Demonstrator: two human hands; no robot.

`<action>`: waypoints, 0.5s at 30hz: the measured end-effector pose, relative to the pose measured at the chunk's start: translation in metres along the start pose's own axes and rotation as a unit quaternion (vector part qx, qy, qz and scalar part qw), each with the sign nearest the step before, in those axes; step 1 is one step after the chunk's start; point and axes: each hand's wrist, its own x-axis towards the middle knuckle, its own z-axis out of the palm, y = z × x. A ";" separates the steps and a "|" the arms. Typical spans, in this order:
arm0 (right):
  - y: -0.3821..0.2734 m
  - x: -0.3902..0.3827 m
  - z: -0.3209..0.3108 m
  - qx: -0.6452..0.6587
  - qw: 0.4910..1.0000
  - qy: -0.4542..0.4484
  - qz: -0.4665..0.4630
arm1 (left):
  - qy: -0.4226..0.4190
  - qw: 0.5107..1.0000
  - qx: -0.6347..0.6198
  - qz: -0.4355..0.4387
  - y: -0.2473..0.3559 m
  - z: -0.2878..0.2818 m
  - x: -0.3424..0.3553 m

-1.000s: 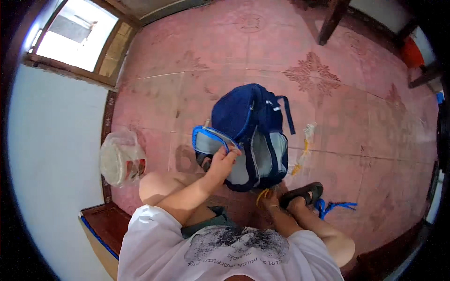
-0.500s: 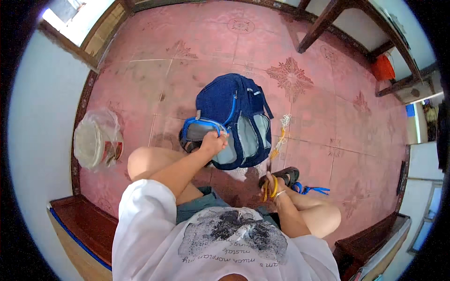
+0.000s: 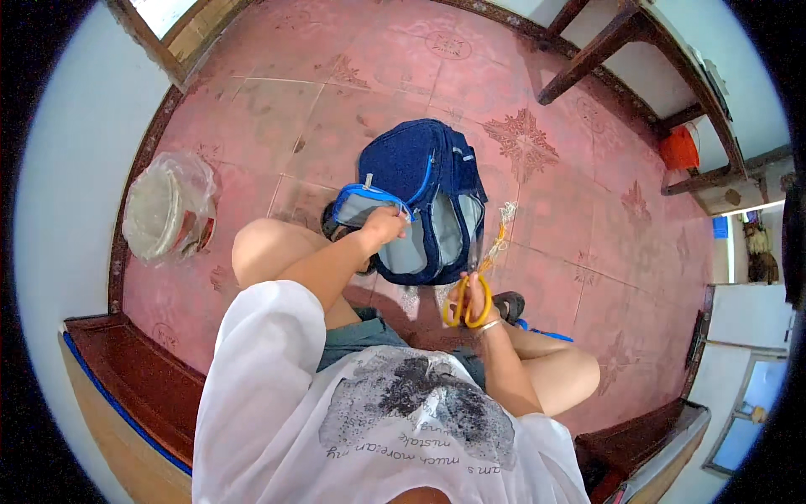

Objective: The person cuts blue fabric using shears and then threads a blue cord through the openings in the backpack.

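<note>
Head view: looking down on a person sitting low over a tiled floor, knees apart.
Floor (image 3: 588, 227): pink-red patterned tiles are spreading across most of the frame.
Bench (image 3: 134, 378): dark wood with a blue edge is running along the lower left, by the wall.
Backpack (image 3: 424, 181): navy with light-blue trim, it is lying on the floor just ahead of the knees, its front pocket gaping open toward the person.
Bag (image 3: 164, 214): a clear plastic one with a round container inside is sitting on the floor well left of the backpack, near the wall.
Left hand (image 3: 384, 227): it is clenching the light-blue rim of the backpack's pocket and holding it open.
Right hand (image 3: 477, 296): it is grasping the scissors by the handles, just below the backpack's right corner.
Scissors (image 3: 467, 304): yellow handles are showing in the fingers; the blades are pointing up toward the backpack, too thin to make out clearly.
Sandal (image 3: 509, 304): dark, it is resting just right of the right hand.
</note>
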 end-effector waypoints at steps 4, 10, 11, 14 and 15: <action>-0.037 -0.023 0.054 0.042 0.999 -0.019 0.011 | 0.019 0.998 -0.034 -0.045 0.004 0.003 -0.002; -0.061 -0.022 0.082 -0.062 0.997 -0.046 0.028 | -0.029 0.997 -0.066 -0.017 0.001 0.003 0.002; -0.063 -0.019 0.084 -0.108 0.993 -0.041 0.039 | -0.033 0.997 -0.065 -0.015 0.002 0.003 0.001; -0.060 -0.006 0.085 -0.096 0.995 0.005 0.028 | -0.048 0.997 -0.055 -0.011 0.003 0.001 -0.001; -0.057 -0.001 0.085 -0.089 0.995 0.043 0.010 | -0.059 0.997 -0.047 -0.009 0.002 0.000 -0.002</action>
